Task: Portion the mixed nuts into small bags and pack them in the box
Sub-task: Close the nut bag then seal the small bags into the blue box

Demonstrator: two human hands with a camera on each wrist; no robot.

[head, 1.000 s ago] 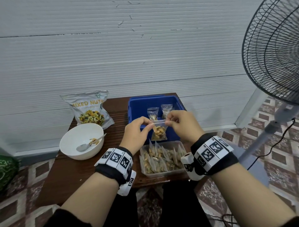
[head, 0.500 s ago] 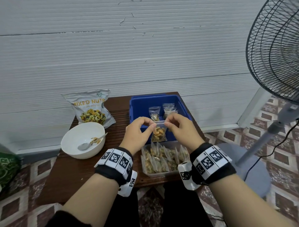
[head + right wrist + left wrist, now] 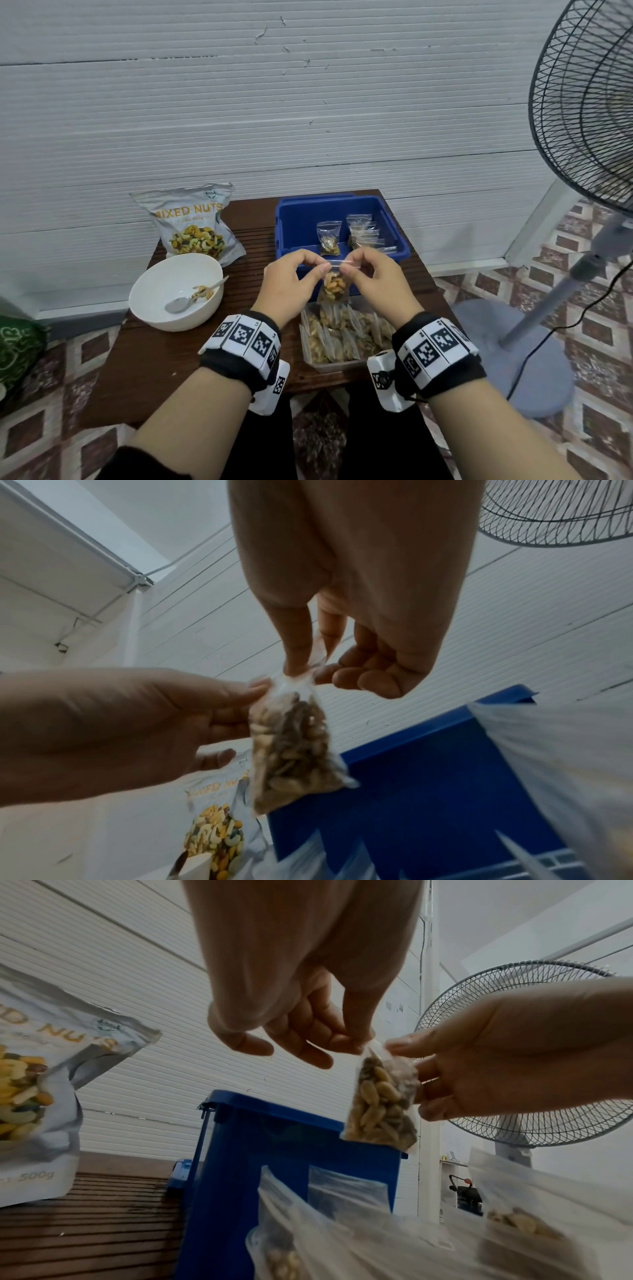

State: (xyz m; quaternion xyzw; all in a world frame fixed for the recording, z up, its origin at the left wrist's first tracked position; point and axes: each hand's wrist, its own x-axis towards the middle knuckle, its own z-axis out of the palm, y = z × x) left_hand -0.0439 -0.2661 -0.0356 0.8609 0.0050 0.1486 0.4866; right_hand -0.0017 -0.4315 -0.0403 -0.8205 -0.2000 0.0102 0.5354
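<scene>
Both hands are clamped on one small bag of nuts, held in the air above the near edge of the blue box and over the clear tray. The left hand pinches the bag's top strip at its left end and the right hand pinches it at its right end; the bag hangs upright between them.

The head view alone lays out the whole tabletop: the box at the far right, the tray at the near right, a white bowl to the left with one spoon and a few nuts in it, and one mixed-nuts pouch standing at the far left. It also looks down into the box, where one filled bag stands apart on the left and a packed row stands on the right; the row's bags overlap too much to count. The tray's bags overlap likewise.

The left wrist view shows from below what the head view hides: thumb and forefinger meeting on the strip while the other left fingers curl loosely, touching nothing. The right wrist view shows the same pinch for the right fingers, and the bag about two thirds full.

One standing fan is at the far right, on the floor.
</scene>
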